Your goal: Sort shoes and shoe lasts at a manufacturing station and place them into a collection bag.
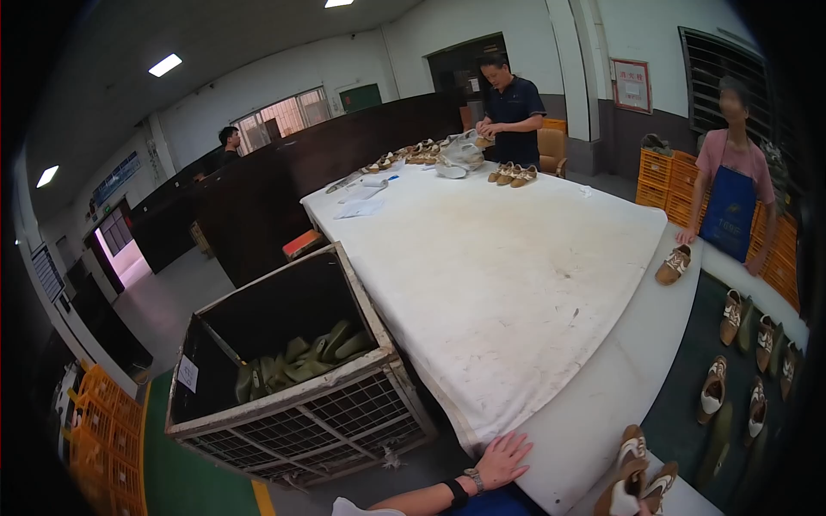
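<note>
My left hand (503, 462) lies flat with fingers spread on the near corner of the white-covered table (516, 284), a watch and a dark band on its wrist. At the lower right edge, a small part of my right hand (643, 507) shows at the opening of a brown and white lace-up shoe (621, 497), gripping it; most of the hand is out of view. Two similar shoes are close by: one brown shoe (632, 445) just beyond and another shoe (662, 483) to its right.
On the left stands a wire-sided cart (297, 430) holding several green shoe lasts (301, 361). A dark green conveyor belt (680, 430) on the right carries shoes and lasts. A co-worker in a blue apron (731, 206) touches the table edge; another person (514, 112) handles a shoe at the far end.
</note>
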`<state>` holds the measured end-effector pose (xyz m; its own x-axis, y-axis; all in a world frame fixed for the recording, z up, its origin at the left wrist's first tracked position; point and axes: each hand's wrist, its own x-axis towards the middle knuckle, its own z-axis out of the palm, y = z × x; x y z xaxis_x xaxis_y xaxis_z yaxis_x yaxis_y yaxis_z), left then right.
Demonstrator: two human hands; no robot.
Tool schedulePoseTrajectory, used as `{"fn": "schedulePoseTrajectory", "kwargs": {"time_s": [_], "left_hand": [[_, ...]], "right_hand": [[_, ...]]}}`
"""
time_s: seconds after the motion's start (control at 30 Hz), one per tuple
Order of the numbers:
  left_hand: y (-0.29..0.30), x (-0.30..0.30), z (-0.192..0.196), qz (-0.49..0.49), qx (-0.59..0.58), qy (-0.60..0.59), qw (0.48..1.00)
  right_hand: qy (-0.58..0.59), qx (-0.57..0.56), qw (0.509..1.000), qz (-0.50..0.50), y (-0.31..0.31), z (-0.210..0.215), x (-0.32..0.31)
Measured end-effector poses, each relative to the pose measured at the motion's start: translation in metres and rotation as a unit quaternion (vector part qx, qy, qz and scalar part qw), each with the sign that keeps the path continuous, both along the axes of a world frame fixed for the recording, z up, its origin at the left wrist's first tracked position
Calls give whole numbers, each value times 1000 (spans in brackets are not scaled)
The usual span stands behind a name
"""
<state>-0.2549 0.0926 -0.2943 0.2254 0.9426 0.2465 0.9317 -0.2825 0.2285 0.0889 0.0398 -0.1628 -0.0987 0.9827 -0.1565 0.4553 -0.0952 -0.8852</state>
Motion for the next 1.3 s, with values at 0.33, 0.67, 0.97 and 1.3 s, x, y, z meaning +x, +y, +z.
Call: {"fn": "schedulePoseTrajectory", "kwargs": {"time_s": [0.33,0.67,0.97,1.3], "left_hand": [[14,27,23,-82,-46,-223,970],[28,98,46,-259,-391,-475,745],[31,96,61,-202,-447,-600,632],[31,115,50,-115,-95,-179,973]], "right_hand": [[-164,357,920,-15,8,-66,-48],[-77,281,956,31,7,-72,-63],[-178,222,958,36,1,-17,-70],[-367,92,906,189,15,-39,-73]]}}
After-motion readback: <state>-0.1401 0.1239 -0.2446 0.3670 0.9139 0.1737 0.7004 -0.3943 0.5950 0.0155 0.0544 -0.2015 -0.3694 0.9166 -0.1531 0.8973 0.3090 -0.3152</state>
